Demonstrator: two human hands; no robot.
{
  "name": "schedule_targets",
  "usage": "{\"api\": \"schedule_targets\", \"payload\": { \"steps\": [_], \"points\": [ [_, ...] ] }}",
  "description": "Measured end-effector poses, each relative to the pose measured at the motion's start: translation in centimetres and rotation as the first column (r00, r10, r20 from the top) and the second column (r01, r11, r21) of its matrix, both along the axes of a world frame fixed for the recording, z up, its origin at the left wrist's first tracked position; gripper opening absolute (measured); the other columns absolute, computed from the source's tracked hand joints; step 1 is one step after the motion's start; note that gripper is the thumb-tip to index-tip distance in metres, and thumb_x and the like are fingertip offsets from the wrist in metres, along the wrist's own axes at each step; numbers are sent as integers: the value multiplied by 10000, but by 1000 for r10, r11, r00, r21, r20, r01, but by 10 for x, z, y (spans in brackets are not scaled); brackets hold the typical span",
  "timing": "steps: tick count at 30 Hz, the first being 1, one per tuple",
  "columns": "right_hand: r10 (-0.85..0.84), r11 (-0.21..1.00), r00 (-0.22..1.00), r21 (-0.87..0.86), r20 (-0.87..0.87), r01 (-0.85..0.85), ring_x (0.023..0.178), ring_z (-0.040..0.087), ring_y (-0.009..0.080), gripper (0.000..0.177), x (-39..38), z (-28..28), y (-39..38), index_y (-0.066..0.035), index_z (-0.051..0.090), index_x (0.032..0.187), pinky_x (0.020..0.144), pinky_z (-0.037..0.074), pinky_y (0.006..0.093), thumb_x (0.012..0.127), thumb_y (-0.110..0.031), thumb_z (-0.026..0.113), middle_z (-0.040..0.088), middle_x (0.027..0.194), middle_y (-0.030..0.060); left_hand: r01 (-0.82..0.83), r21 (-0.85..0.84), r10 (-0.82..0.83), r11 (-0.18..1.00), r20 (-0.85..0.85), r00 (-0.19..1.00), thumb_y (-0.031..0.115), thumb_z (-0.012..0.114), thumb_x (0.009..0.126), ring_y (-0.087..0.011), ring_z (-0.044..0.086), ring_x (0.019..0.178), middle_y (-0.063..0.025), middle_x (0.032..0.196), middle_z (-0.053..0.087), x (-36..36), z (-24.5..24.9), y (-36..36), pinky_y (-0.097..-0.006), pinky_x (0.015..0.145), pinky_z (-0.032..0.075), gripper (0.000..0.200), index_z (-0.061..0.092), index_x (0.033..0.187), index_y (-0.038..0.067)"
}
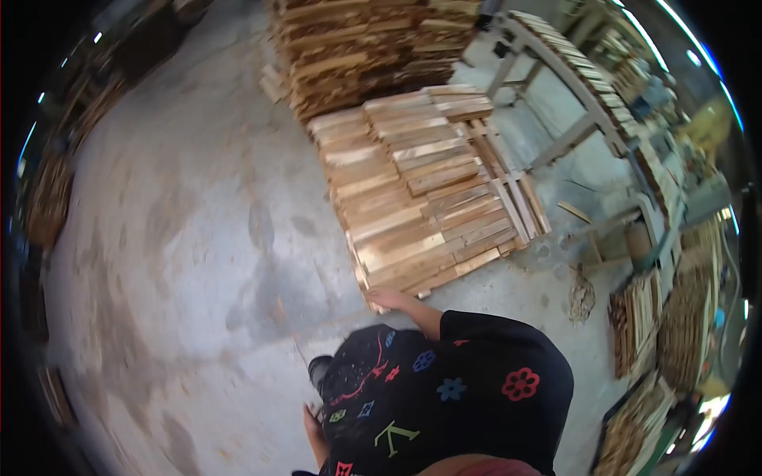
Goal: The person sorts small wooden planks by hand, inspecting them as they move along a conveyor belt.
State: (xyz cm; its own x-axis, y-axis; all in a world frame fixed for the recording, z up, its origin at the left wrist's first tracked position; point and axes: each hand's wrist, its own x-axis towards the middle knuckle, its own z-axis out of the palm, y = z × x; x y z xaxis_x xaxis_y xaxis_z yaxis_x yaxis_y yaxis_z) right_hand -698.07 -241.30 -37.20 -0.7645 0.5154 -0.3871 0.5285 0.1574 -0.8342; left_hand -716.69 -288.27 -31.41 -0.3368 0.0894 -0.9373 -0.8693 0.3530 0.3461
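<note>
Grey concrete workshop floor (159, 238), stained, cracked. On it, ahead of the person, low stack of light-brown wooden boards (389, 230), laid side by side in rows. Right hand (386, 298) at the near corner of that stack, touching it; grip blurred, cannot tell if the fingers close on a board or just rest. Left hand (313, 424) low beside the black shirt with coloured flower prints (452, 389), apart from the wood; fingers partly hidden, cannot tell if they are together or holding anything.

Progress, as judged: low stack partly built up. Lower rows cover most of it; a raised layer covers only the far and middle part, near part sits lower. Long narrow strips (516, 202) lie exposed along the right side, no crosswise boards over them. Tall rough-edged wood stack (373, 47) behind it looks much fuller.

Counts: hands, 2. Low stack, 1. Tall stack, 1, directly behind. Long wooden bench frame with slats on top (583, 87), 1, right of the stacks. Loose thin stick on the floor (574, 212), 1. Upright bundles of brown slats (635, 325), at least 2, far right. Individual boards: many, too blurred and overlapped for an exact count.
</note>
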Motion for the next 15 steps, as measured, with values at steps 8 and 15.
{"api": "schedule_targets", "payload": {
  "steps": [8, 15],
  "points": [
    [-214, 974, 976, 89, 32, 210, 1049, 638, 353, 459, -287, 30, 116, -24, 660, 1132, 935, 493, 428, 974, -436, 537, 687, 1082, 188, 250, -140, -227, 958, 161, 960, 582, 421, 968, -306, 584, 1145, -159, 1316, 599, -293, -52, 77, -504, 924, 450, 652, 454, 1436, 129],
    [-124, 989, 888, -23, 443, 149, 1083, 604, 380, 512, -350, -21, 109, 5, 679, 1067, 942, 463, 488, 1007, -445, 441, 638, 1130, 263, 531, -173, -542, 830, -22, 840, 614, 417, 959, -308, 607, 1095, -164, 1297, 608, -666, -86, 284, -505, 873, 481, 673, 487, 1412, 121]
  ]
}}
